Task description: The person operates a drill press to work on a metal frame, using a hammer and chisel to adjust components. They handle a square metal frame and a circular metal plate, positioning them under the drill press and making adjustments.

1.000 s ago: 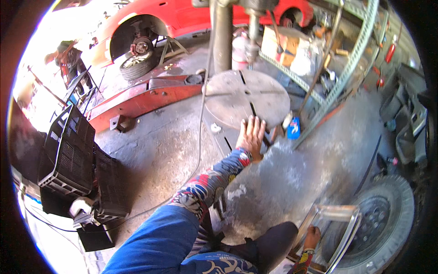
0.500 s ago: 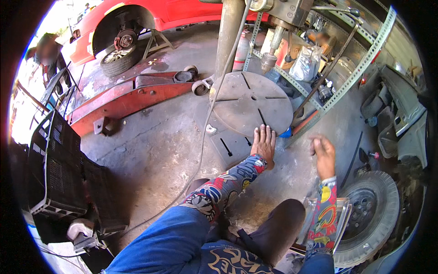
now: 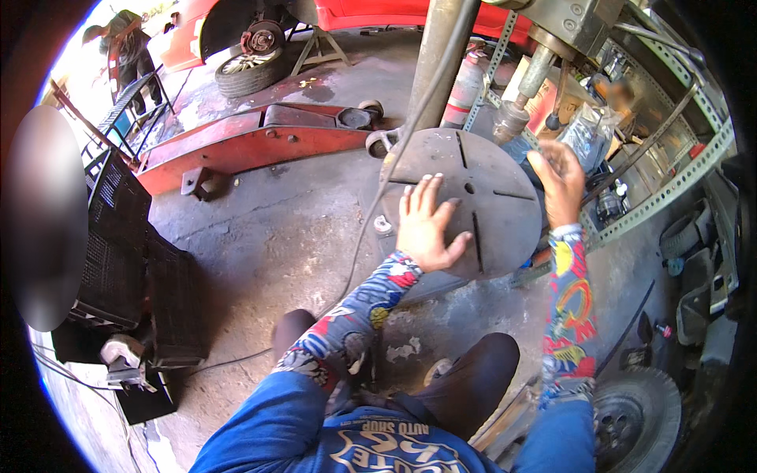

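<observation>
Table (image 3: pixel 509 225), round, slotted | left hand (image 3: pixel 426 231) spread on top | right hand (image 3: pixel 562 185) half-curled, contents unclear

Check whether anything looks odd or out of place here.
Yes: at the back, the red car has a bare brake, with a wheel lying below it rather than mounted. A cable also crosses in front of the round table near the left hand, seemingly in the way.

Left hand (image 3: pixel 428 232): spread over near-left edge of round table (image 3: pixel 509 225) | right hand (image 3: pixel 560 185): half-curled by far-right edge, near drill chuck (image 3: pixel 511 122)
</observation>
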Action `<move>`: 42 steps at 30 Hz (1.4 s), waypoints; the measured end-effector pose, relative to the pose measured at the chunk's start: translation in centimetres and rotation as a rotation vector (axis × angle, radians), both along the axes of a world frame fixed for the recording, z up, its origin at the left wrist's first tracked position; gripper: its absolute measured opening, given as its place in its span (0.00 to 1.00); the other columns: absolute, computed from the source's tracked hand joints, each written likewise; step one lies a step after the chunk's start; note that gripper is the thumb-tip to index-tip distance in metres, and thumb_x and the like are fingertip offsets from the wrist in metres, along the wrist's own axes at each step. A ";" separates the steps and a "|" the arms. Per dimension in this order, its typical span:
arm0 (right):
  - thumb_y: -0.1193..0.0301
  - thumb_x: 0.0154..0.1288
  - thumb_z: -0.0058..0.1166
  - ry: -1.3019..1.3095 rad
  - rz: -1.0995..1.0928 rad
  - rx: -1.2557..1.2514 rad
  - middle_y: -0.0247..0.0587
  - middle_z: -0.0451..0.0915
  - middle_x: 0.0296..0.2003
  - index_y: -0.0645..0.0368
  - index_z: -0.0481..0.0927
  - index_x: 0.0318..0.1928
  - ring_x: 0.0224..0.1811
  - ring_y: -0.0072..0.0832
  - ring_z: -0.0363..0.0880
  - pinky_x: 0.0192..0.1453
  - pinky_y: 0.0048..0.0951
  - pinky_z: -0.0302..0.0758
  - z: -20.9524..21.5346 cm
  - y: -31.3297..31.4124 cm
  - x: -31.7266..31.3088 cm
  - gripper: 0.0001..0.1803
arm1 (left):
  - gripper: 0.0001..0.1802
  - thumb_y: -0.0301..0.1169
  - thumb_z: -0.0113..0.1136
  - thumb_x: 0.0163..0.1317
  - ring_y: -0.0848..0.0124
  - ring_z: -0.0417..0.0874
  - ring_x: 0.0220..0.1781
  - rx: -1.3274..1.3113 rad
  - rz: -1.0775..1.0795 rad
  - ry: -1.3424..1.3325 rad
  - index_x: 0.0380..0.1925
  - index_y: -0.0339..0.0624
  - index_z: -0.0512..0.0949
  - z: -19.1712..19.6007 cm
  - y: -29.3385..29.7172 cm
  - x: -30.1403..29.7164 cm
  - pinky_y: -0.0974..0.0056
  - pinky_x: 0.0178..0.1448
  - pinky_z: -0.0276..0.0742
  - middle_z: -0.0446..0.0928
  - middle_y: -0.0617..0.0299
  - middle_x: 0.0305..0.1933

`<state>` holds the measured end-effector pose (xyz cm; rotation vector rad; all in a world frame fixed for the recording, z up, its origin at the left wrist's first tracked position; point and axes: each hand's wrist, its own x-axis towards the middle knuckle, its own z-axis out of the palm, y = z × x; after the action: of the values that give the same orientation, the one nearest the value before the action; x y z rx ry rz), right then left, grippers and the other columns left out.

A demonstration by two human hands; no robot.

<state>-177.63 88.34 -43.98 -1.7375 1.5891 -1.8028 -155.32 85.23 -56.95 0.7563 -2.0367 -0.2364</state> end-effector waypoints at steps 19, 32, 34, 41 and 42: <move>0.67 0.47 0.60 -0.279 0.960 0.134 0.38 0.76 0.28 0.61 0.74 0.39 0.31 0.27 0.75 0.40 0.28 0.73 -1.1 -14.0 -3.6 0.18 | 0.39 0.59 0.56 0.57 0.43 0.44 0.79 0.178 0.289 -0.316 0.54 0.34 0.75 0.8 1.6 -2.5 0.40 0.76 0.49 0.47 0.35 0.76; 0.68 0.51 0.57 -0.242 0.969 0.083 0.34 0.74 0.29 0.58 0.73 0.39 0.32 0.23 0.73 0.40 0.25 0.70 -1.0 -13.8 -3.5 0.14 | 0.44 0.62 0.57 0.57 0.41 0.45 0.79 0.188 0.275 -0.304 0.56 0.28 0.73 0.0 1.2 -2.7 0.46 0.77 0.51 0.49 0.32 0.74; 0.68 0.51 0.58 -0.254 0.961 0.042 0.33 0.74 0.29 0.58 0.73 0.38 0.32 0.22 0.72 0.40 0.24 0.70 -0.9 -13.7 -3.3 0.14 | 0.44 0.61 0.57 0.58 0.40 0.45 0.79 0.175 0.281 -0.309 0.56 0.28 0.72 0.0 1.2 -2.6 0.45 0.77 0.51 0.49 0.31 0.74; 0.64 0.51 0.61 -0.219 0.916 0.120 0.35 0.73 0.31 0.59 0.72 0.43 0.36 0.26 0.74 0.46 0.29 0.71 -0.9 -13.4 -3.4 0.20 | 0.42 0.60 0.56 0.59 0.40 0.46 0.78 0.184 0.238 -0.226 0.59 0.32 0.71 -0.2 0.8 -2.2 0.44 0.76 0.51 0.50 0.32 0.74; 0.64 0.51 0.60 -0.220 0.900 0.115 0.36 0.74 0.32 0.59 0.73 0.42 0.36 0.26 0.74 0.46 0.29 0.71 -0.9 -13.4 -3.4 0.19 | 0.41 0.59 0.56 0.60 0.40 0.47 0.78 0.189 0.243 -0.237 0.59 0.35 0.71 -0.2 0.7 -2.1 0.44 0.76 0.52 0.51 0.33 0.74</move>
<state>-181.03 74.95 -44.87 -1.7059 0.6183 -1.3340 -157.46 85.92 -57.19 1.1878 -2.1375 -0.2089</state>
